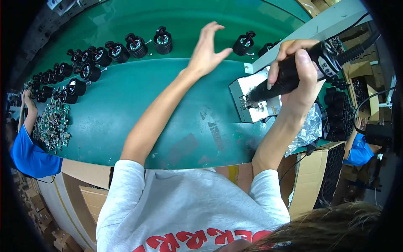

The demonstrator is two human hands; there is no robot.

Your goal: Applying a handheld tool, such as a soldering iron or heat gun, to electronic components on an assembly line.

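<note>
The black corded power tool (283,82) is on the right, gripped in the right hand (308,86), with its tip over a white box (236,90) that has tiny print. A white label with dark writing sits near the tool's cord end. The left hand (204,54) is open, fingers spread, over the far side of the green table (105,105), and the grey shirt (184,197) has big red letters.
</note>
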